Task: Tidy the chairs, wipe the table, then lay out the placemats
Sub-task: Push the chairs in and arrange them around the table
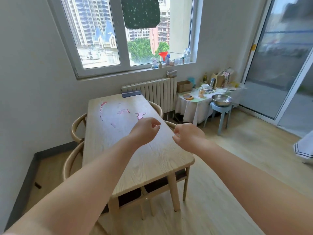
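Bright daylight floods in through the window (105, 36) and the glass sliding door (277, 56) on the right, leaving the room evenly lit with only soft, faint shadows. The tabletop (135, 150) carries a pale sheen at its far end. Wide-angle distortion bends the window frame and walls. The floor (254, 150) at right is smeared by motion blur.
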